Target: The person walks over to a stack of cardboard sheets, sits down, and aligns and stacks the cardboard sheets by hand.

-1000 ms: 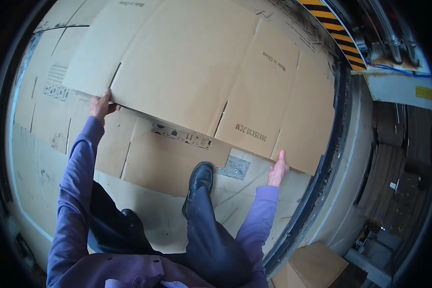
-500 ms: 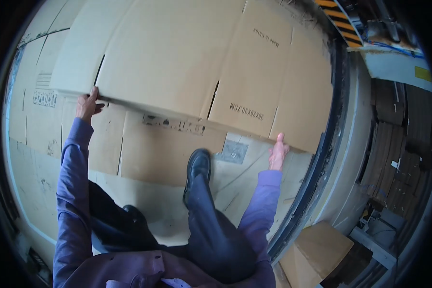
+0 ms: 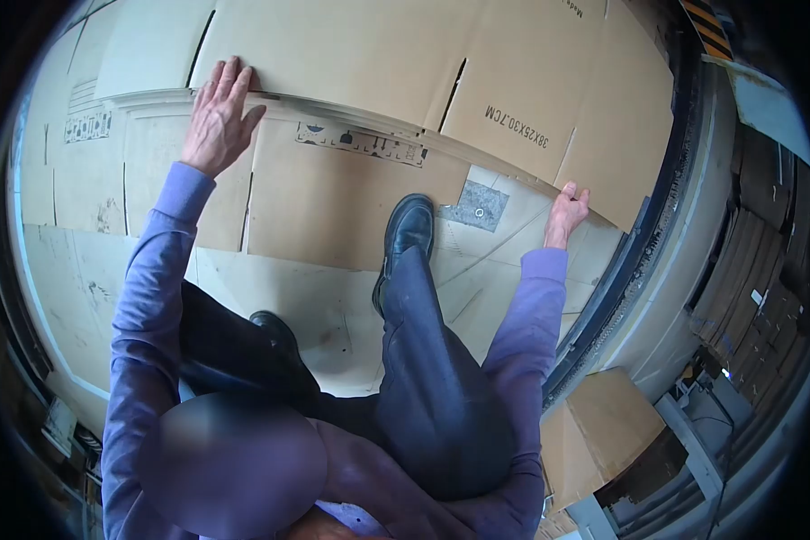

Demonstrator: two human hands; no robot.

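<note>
A stack of flattened cardboard boxes (image 3: 351, 54) lies before me, its near edge showing several thin layers. My left hand (image 3: 218, 121) rests on that edge at the left, palm down, fingers stretched out over the top sheet. At the right corner, my right hand (image 3: 567, 214) has its fingers curled at the edge, gripping the flattened box printed "38X25X30.7CM". Another flattened cardboard sheet (image 3: 333, 207), with printed handling symbols, lies lower on the floor under the stack's near side.
My shoe (image 3: 409, 225) stands beside the lower sheet, near a grey metal plate (image 3: 479, 206) in the floor. A dark metal rail (image 3: 616, 292) runs along the right. Beyond it are an open cardboard box (image 3: 603, 427) and piled brown cardboard (image 3: 747, 279).
My left hand has loosened its grip on the edge and now lies flat on top. My right hand stays at the right corner. The stack sits higher in view as the camera shifted.
</note>
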